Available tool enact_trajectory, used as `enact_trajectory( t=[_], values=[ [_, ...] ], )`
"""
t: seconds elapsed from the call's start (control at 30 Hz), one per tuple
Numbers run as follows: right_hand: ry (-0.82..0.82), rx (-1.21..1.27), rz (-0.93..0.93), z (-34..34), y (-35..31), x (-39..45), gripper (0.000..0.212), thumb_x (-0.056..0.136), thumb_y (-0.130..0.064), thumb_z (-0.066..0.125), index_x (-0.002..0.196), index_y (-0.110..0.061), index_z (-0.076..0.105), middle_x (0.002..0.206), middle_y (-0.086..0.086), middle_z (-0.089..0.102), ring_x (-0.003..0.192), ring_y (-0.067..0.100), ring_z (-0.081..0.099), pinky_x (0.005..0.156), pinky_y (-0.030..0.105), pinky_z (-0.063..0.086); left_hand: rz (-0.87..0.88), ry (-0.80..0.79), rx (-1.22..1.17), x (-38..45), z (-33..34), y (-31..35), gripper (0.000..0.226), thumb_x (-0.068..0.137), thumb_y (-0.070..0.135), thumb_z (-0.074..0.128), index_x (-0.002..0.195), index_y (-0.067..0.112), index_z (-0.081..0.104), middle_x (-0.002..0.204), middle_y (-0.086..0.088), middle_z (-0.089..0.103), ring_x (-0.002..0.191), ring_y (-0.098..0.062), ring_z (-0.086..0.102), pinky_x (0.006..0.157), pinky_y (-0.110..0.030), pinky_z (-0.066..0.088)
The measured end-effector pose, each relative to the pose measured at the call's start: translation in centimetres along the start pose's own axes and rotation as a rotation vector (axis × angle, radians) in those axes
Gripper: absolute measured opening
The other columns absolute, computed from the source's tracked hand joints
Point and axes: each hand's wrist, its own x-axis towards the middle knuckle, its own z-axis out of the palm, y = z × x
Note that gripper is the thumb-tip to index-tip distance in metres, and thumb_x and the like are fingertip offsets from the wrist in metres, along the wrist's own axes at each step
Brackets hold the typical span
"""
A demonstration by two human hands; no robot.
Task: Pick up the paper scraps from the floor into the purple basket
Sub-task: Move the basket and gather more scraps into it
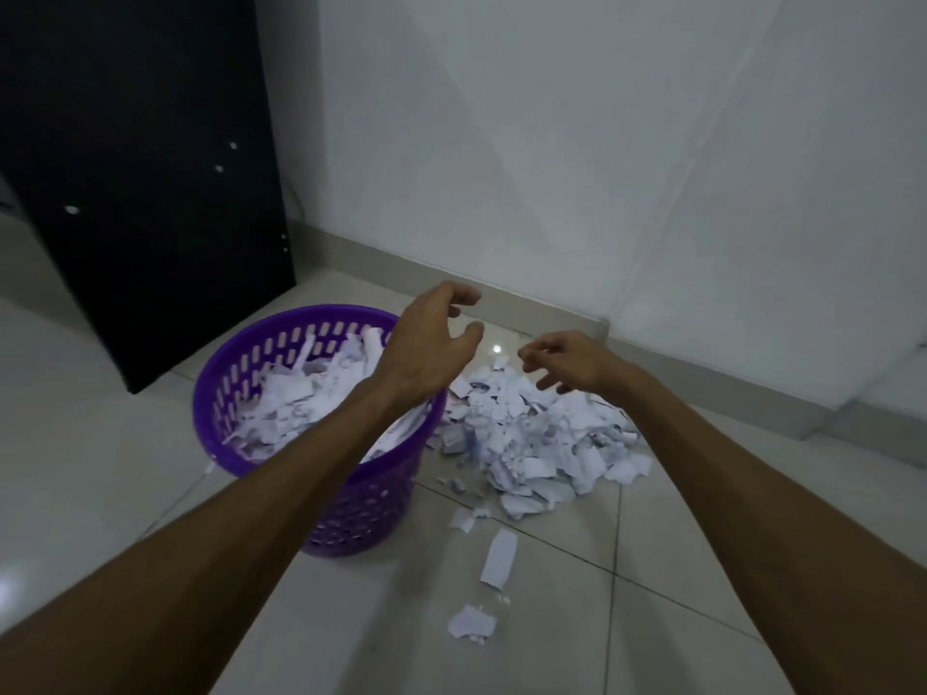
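left hand (431, 343) and right hand (567, 361) outstretched, fingers (544, 381) loosely curled

basket (225, 388) left, scrap pile (542, 443) just right; stray scraps (499, 554) nearer

Both empty hands, left hand (431, 343) and right hand (567, 361), hover loosely curled over purple basket (220, 373) and paper scraps (536, 443) on floor (602, 619).

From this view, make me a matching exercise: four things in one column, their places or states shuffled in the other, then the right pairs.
1. purple basket
2. scrap pile
3. left hand
4. black panel

a. leaning against the wall
b. heaped on the floor tiles
c. partly filled with paper
d. empty, raised by the basket's far rim

Pairs: 1-c, 2-b, 3-d, 4-a
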Motion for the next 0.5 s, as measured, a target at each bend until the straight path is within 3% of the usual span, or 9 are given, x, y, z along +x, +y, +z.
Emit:
enact_trajectory(
  t=[0.2,0.37,0.5],
  values=[
    [-0.088,-0.007,0.285,-1.4,9.8,-0.4,0.034,0.098,-0.035,0.056,0.122,-0.012,0.063,0.117,0.007,0.068,0.09,0.022,0.068,0.076,0.031,0.053,-0.049,-0.145,-0.076,0.0,8.5,0.6,0.033,0.092,0.021,0.063,0.124,0.022,0.056,0.124,0.007,0.06,0.109,-0.009,0.057,0.091,-0.028,0.052],
    [-0.123,-0.042,0.369,0.4,15.3,0.0,0.057,0.089,-0.049,0.065,0.137,-0.021,0.052,0.133,0.007,0.056,0.11,0.027,0.061,0.075,0.033,0.053,-0.427,-0.302,-0.155,-1.5,14.2,-2.1,0.042,0.092,0.026,0.064,0.132,0.016,0.053,0.131,-0.001,0.057,0.115,-0.016,0.055,0.092,-0.026,0.044],
    [-0.159,-0.043,0.318,3.1,18.1,1.3,0.082,0.076,-0.055,0.076,0.145,-0.024,0.044,0.152,0.0,0.039,0.131,0.024,0.047,0.091,0.038,0.052,-0.564,-0.353,-0.058,-3.1,16.6,-5.6,0.042,0.096,0.021,0.058,0.136,0.014,0.051,0.141,-0.008,0.051,0.125,-0.022,0.05,0.09,-0.027,0.044]
  ],
)
